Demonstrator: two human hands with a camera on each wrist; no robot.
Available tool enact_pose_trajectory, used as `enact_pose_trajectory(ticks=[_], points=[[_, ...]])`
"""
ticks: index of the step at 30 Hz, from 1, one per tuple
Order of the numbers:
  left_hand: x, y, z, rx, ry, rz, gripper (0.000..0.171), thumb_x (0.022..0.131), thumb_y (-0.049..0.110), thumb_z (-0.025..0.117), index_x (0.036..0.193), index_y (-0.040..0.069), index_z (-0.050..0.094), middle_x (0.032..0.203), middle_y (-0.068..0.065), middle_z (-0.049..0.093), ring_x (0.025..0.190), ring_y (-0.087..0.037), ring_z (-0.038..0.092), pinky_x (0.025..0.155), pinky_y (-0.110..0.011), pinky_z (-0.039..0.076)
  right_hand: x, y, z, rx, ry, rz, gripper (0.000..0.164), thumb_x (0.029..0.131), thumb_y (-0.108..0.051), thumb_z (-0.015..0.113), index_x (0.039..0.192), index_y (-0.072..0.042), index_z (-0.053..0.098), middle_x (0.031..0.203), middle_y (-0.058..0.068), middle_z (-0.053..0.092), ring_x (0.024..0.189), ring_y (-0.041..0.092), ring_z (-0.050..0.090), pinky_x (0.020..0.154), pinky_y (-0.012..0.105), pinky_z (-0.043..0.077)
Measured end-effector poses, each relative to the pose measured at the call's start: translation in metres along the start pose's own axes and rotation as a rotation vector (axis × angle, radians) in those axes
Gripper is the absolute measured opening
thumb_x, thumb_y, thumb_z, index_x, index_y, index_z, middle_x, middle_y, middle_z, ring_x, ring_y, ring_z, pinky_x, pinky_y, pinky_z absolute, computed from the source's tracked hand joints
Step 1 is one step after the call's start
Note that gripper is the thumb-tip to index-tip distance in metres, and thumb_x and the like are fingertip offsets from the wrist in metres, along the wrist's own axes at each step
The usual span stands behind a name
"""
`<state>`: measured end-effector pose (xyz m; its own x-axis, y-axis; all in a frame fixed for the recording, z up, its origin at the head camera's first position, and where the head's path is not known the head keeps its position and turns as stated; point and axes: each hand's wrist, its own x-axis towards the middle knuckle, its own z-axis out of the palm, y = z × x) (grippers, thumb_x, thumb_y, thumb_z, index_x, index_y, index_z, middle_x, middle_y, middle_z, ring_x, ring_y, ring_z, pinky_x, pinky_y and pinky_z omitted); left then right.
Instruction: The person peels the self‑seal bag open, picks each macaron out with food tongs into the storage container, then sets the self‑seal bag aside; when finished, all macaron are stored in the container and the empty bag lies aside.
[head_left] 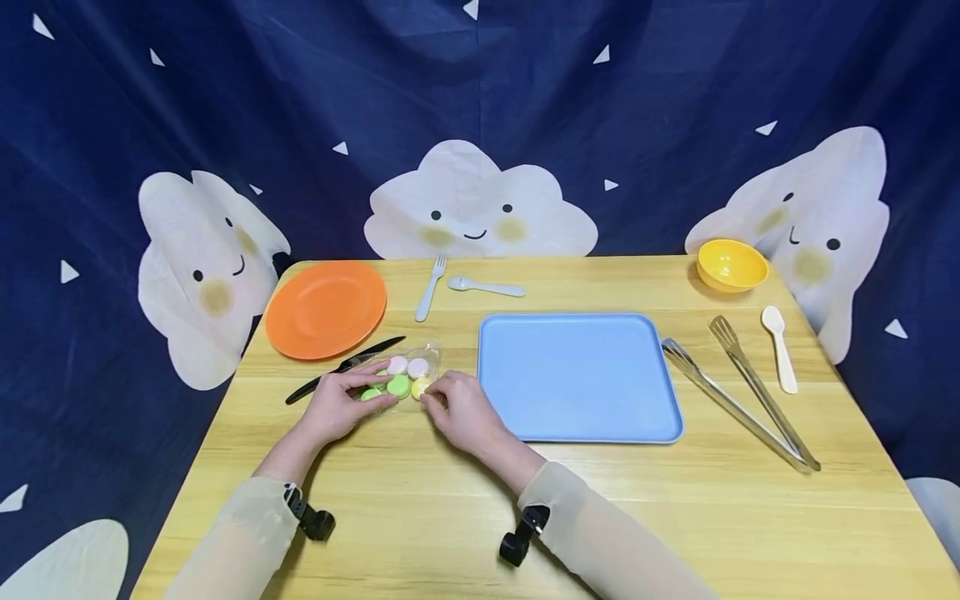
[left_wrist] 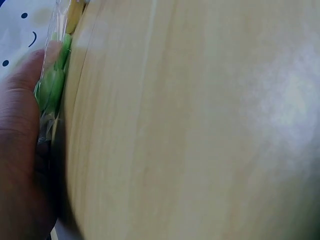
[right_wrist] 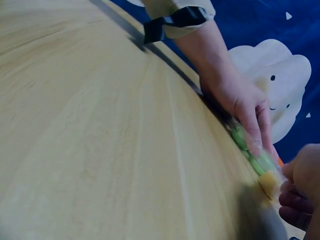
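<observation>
A clear plastic bag (head_left: 431, 350) lies left of the tray, with several round pastel pieces inside. Green pieces (head_left: 398, 387), pale pinkish-white ones (head_left: 417, 367) and a yellow one (head_left: 420, 388) show through it. My left hand (head_left: 335, 406) holds the bag's left side, thumb at the near edge and fingers across the top. At its right edge, my right hand (head_left: 465, 414) pinches the plastic beside the yellow piece. In the right wrist view, the left hand (right_wrist: 240, 97) grips the bag by the green pieces (right_wrist: 239, 137). Fingers cover part of the bag.
A blue tray (head_left: 577, 379) sits right of the hands. An orange plate (head_left: 326, 310), black knife (head_left: 382, 347), grey fork (head_left: 430, 289) and grey spoon (head_left: 487, 287) lie farther back. Rightward are metal tongs (head_left: 738, 408), a white spoon (head_left: 781, 350) and a yellow bowl (head_left: 732, 267).
</observation>
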<state>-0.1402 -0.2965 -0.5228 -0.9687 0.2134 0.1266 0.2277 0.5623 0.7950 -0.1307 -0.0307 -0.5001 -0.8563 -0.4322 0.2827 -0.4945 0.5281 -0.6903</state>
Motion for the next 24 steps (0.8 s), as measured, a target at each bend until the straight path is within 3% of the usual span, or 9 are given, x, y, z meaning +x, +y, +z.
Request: enact_pose_trajectory(ticks=[4, 11, 16, 20, 24], points=[[0.0, -0.002, 0.001, -0.007, 0.0, -0.004, 0.035, 0.084, 0.033, 0.092, 0.116, 0.02, 0.083, 0.139, 0.004, 0.068, 0.14, -0.025, 0.055, 0.114, -0.04, 0.042, 0.0, 0.0, -0.004, 0.013, -0.015, 0.034, 0.01, 0.1, -0.013, 0.075, 0.098, -0.008, 0.083, 0.093, 0.003, 0.079, 0.086, 0.012, 0.073, 0.081, 0.027, 0.059], [0.0, -0.003, 0.001, -0.035, 0.009, 0.02, 0.035, 0.084, 0.029, 0.093, 0.116, 0.019, 0.083, 0.138, 0.0, 0.068, 0.14, -0.029, 0.055, 0.108, -0.015, 0.04, -0.006, 0.003, -0.017, 0.158, 0.067, 0.146, 0.009, 0.097, -0.008, 0.075, 0.094, -0.004, 0.083, 0.084, 0.002, 0.078, 0.075, 0.009, 0.071, 0.072, 0.027, 0.059], [-0.001, -0.002, 0.002, -0.039, 0.026, 0.038, 0.036, 0.083, 0.025, 0.094, 0.116, 0.017, 0.083, 0.137, -0.002, 0.069, 0.137, -0.029, 0.057, 0.105, -0.012, 0.041, -0.005, 0.003, -0.021, 0.184, 0.058, 0.159, 0.009, 0.094, -0.006, 0.074, 0.094, -0.001, 0.081, 0.08, 0.002, 0.076, 0.07, 0.008, 0.068, 0.068, 0.022, 0.057], [-0.002, -0.003, 0.003, -0.028, 0.026, 0.037, 0.035, 0.083, 0.024, 0.094, 0.116, 0.017, 0.083, 0.137, -0.002, 0.069, 0.138, -0.03, 0.057, 0.105, -0.012, 0.04, 0.001, 0.001, -0.018, 0.155, 0.028, 0.13, 0.015, 0.091, -0.009, 0.075, 0.099, 0.003, 0.078, 0.079, 0.003, 0.072, 0.07, 0.01, 0.066, 0.067, 0.021, 0.055], [-0.001, -0.003, 0.005, -0.02, 0.036, 0.055, 0.034, 0.084, 0.021, 0.094, 0.115, 0.016, 0.083, 0.136, -0.004, 0.07, 0.137, -0.032, 0.058, 0.105, -0.01, 0.038, 0.009, 0.0, -0.014, 0.054, 0.017, 0.102, 0.014, 0.091, -0.012, 0.078, 0.098, -0.001, 0.078, 0.078, 0.001, 0.07, 0.069, 0.009, 0.061, 0.065, 0.02, 0.051]])
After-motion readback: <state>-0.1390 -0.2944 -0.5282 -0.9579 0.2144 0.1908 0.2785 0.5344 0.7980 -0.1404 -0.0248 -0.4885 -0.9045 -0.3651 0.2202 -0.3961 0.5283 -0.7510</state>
